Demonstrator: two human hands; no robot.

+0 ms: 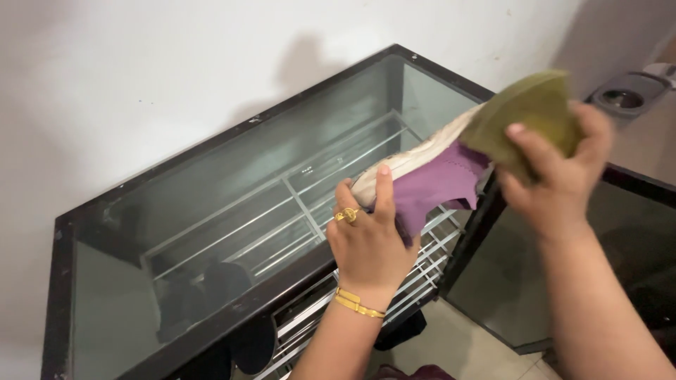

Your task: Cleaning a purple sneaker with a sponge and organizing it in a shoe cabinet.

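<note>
Glass-topped shoe cabinet (211,204) fills frame's left and centre. Olive-green shoe (493,123) upper right, sole up. Right hand (556,176) clamped round its heel. Left hand (366,239) presses purple cloth (429,190) against sole, fingers closed.

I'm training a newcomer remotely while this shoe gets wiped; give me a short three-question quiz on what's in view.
1. True or false: the left hand presses a purple cloth against the shoe.
2. Which hand grips the olive-green end of the shoe? A) left B) right
3. What lies directly below the hands?

Key:
1. True.
2. B, the right hand.
3. A glass-topped, black-framed shoe cabinet with metal rack shelves; its door stands open.
</note>
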